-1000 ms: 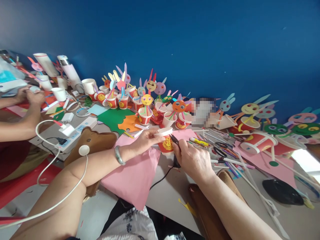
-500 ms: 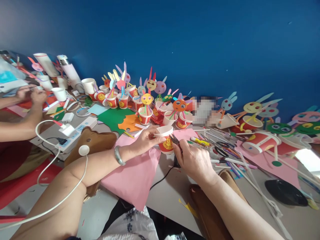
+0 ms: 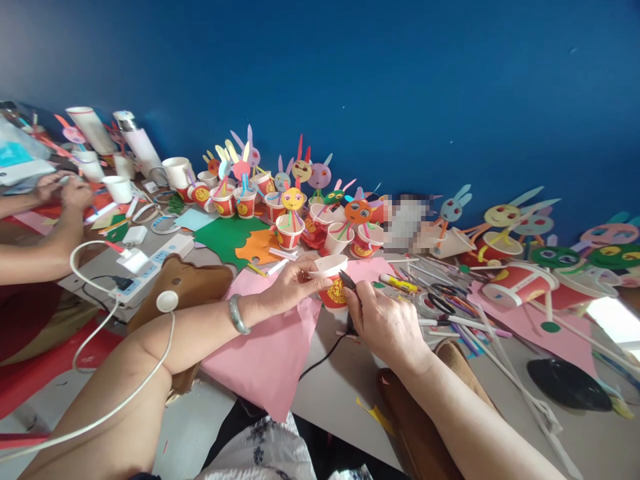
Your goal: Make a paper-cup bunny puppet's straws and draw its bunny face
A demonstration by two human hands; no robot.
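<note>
A red-and-white paper cup (image 3: 334, 295) with a yellow emblem stands upright between my hands. My left hand (image 3: 295, 287) is closed on the rim at its left side, fingers inside and thumb outside. My right hand (image 3: 383, 317) grips a dark hand tool with narrow jaws (image 3: 347, 279), possibly pliers; its handles are mostly hidden in my fist. The tool's tip touches the cup's rim at the right. Pink paper (image 3: 265, 340) lies beneath my left wrist.
Several paper cups with rabbit-faced figures (image 3: 293, 200) line the blue wall (image 3: 320, 80). A power strip (image 3: 155, 263) and white cable lie left. Pens, scissors (image 3: 445, 300) and a black mouse (image 3: 567, 385) are right. Another person's hands (image 3: 75, 193) work far left.
The tool's jaws looked parted at the cup's rim half a second ago and now look closer together. Both hands have barely moved, and the cup stays in my left hand.
</note>
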